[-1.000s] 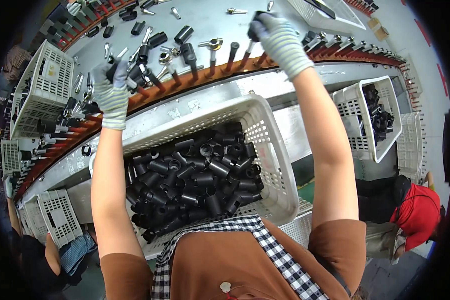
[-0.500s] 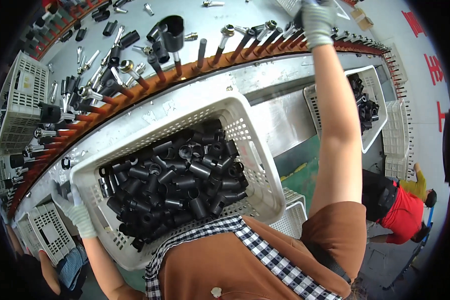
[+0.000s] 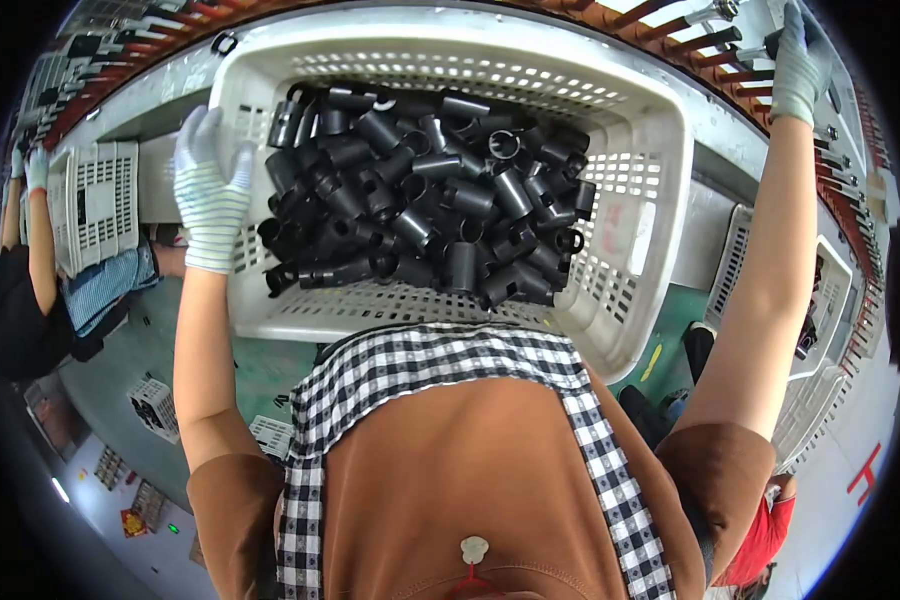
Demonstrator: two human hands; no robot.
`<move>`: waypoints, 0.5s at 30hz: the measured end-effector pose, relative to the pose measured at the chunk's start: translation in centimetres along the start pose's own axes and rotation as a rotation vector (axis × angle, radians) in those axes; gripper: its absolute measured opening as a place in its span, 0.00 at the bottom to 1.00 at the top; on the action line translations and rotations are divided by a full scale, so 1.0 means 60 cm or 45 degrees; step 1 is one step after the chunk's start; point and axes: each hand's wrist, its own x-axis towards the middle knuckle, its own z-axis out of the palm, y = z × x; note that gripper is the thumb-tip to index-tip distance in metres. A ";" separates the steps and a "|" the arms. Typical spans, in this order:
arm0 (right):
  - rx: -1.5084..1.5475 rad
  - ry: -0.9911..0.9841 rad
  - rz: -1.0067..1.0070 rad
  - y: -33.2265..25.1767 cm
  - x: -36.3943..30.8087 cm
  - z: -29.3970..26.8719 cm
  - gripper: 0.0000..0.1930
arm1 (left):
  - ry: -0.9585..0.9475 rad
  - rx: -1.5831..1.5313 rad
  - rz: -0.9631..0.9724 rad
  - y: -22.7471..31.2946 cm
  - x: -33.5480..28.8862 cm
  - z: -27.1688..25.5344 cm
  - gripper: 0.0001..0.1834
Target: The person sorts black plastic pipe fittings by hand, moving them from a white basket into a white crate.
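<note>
A large white plastic basket (image 3: 660,240) full of short black tubular sleeves (image 3: 440,200) stands right in front of me. My left hand (image 3: 210,195), in a striped white glove, is at the basket's left side with its fingers spread and nothing in them. Far to the upper right, my right hand (image 3: 802,75), gloved the same way, reaches to a row of reddish-brown pegs (image 3: 670,28). Its fingers are closed around a small dark piece (image 3: 773,44), which looks like one of the black sleeves; the fingers partly cover it.
The curved metal bench edge (image 3: 160,105) runs behind the basket. A smaller white basket (image 3: 830,300) holds black parts at right. At left a co-worker's gloved hand (image 3: 37,168) is near another white basket (image 3: 100,205). A crate (image 3: 153,408) is on the green floor.
The view has swung, so the large basket now lies squarely ahead and the bench top has left the picture. My right hand remains outstretched at the pegs; my left stays by the basket's left side.
</note>
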 end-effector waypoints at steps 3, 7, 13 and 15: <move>0.027 0.009 -0.220 -0.051 -0.098 -0.017 0.24 | -0.201 -0.110 0.145 0.048 -0.028 -0.023 0.26; 0.863 -0.998 -0.085 -0.284 -0.309 -0.071 0.14 | -0.752 -0.483 0.073 0.050 -0.085 -0.019 0.26; 0.223 -1.768 -0.950 -0.336 -0.511 -0.037 0.18 | -1.236 0.032 0.384 0.110 -0.090 0.040 0.31; 0.105 -1.729 -1.014 -0.319 -0.536 -0.007 0.17 | -1.201 0.081 0.416 0.112 -0.088 0.066 0.30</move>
